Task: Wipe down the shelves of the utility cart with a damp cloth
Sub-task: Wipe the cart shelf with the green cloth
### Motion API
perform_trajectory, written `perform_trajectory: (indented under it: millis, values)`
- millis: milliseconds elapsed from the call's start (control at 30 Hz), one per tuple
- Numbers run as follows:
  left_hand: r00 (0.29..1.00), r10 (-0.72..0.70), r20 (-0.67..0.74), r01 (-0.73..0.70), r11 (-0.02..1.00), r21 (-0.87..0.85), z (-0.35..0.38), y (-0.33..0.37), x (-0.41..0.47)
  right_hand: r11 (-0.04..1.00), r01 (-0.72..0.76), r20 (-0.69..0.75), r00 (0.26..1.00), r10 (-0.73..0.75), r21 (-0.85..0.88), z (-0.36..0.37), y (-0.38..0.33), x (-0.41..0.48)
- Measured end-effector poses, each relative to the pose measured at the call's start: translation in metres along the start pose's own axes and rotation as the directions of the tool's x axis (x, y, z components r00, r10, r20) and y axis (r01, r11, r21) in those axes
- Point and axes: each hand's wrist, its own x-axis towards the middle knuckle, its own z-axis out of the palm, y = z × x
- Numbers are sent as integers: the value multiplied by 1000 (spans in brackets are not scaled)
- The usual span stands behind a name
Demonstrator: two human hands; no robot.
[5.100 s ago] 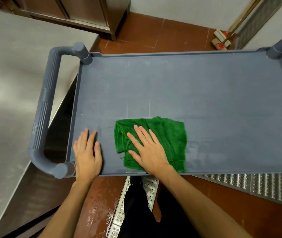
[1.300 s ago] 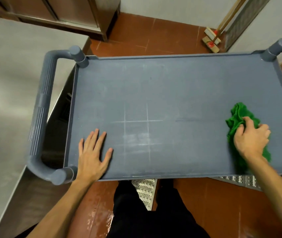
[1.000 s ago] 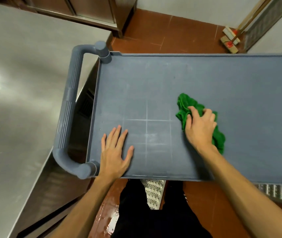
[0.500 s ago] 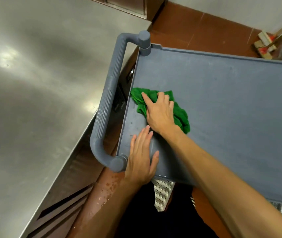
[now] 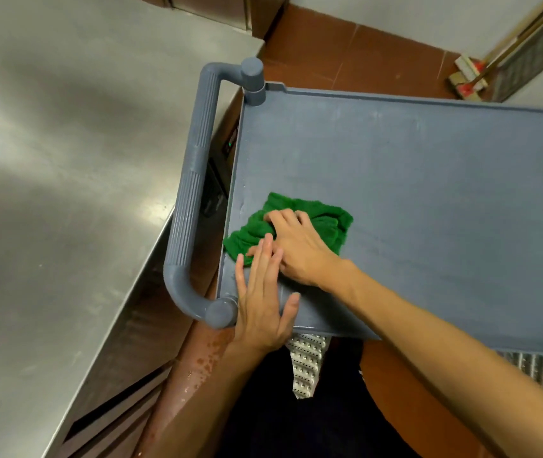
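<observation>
Gripping the bunched green cloth (image 5: 324, 219) at nine o'clock on the shelf (image 5: 428, 193) is the right hand (image 5: 298, 249); the left hand (image 5: 260, 305) lies flat at seven o'clock.

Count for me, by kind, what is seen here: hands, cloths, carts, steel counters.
Hands: 2 (left hand, right hand)
Cloth: 1
Cart: 1
Counter: 1
Total: 5
</observation>
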Motion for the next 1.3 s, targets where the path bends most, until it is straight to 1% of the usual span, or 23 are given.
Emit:
perform_trajectory:
  millis: [133, 200, 267, 333, 433, 533, 600, 667, 733, 767, 800, 833, 867, 900, 967, 1000, 1033, 1067, 1133, 1200, 1233, 1267, 1300]
  values:
    - [999, -46, -6, 46, 999, -18, -1, 3, -1, 993, 111, 28, 993, -113, 44, 4, -9, -46]
    - [999, -46, 24, 47, 999, -19, -3, 6, -2, 987, 96, -1, 995, -97, 130, 7, -10, -70]
    - [997, -50, 65, 51, 998, -20, -5, 6, -3, 983, 83, -18, 997, -81, 163, 12, -9, -93]
    - [991, -86, 105, 90, 995, -33, -8, 10, -4, 976, 81, -55, 996, -71, 204, 14, -6, -116]
    - [981, -143, 131, 148, 989, -28, -13, 20, -6, 957, 44, -116, 993, -11, 286, 9, 2, -147]
    - [980, -142, 137, 151, 986, -63, -18, 41, -16, 931, -19, -171, 981, 88, 364, 1, 9, -176]
    - [975, -155, 158, 175, 977, -121, -21, 62, -28, 886, -39, -254, 951, 174, 462, -6, 14, -195]
    - [958, -210, 194, 251, 942, -224, -22, 88, -38, 841, -25, -352, 901, 253, 541, -18, 17, -213]
    - [942, -258, 216, 323, 874, -363, -21, 117, -43, 820, 22, -428, 860, 276, 573, -28, 16, -230]
    - [923, -301, 240, 382, 797, -468, -21, 132, -43, 813, 46, -444, 855, 269, 581, -32, 13, -240]
    - [880, -368, 300, 474, 654, -589, -24, 147, -41, 803, 61, -437, 862, 258, 593, -36, 9, -250]
    - [815, -427, 392, 573, 489, -658, -27, 159, -37, 792, 77, -421, 875, 237, 606, -39, 3, -260]
    - [755, -447, 480, 646, 381, -661, -32, 167, -33, 791, 105, -415, 888, 199, 603, -42, -4, -270]
    - [713, -420, 562, 699, 359, -618, -37, 173, -31, 801, 148, -426, 893, 144, 581, -44, -12, -279]
    - [654, -345, 674, 748, 427, -508, -43, 183, -32, 828, 231, -456, 889, 33, 510, -43, -29, -295]
    - [645, -310, 699, 743, 470, -477, -44, 186, -35, 833, 251, -463, 886, 6, 493, -40, -37, -303]
    - [655, -274, 704, 720, 510, -471, -44, 190, -39, 829, 258, -468, 884, 5, 495, -37, -44, -309]
    - [664, -252, 704, 706, 523, -478, -43, 193, -44, 818, 259, -474, 880, 19, 513, -33, -49, -317]
    - [667, -239, 706, 704, 511, -493, -42, 198, -52, 783, 248, -467, 882, 61, 571, -25, -58, -331]
    - [686, -214, 695, 671, 554, -492, -44, 202, -58, 735, 224, -460, 878, 133, 640, -15, -65, -345]
    - [696, -207, 687, 653, 581, -487, -44, 203, -61, 709, 203, -473, 857, 205, 676, -12, -67, -352]
    - [702, -204, 682, 643, 594, -484, -44, 203, -65, 687, 169, -492, 815, 305, 707, -8, -68, -357]
    - [706, -203, 679, 639, 595, -487, -44, 202, -69, 676, 109, -502, 757, 419, 728, -6, -67, -363]
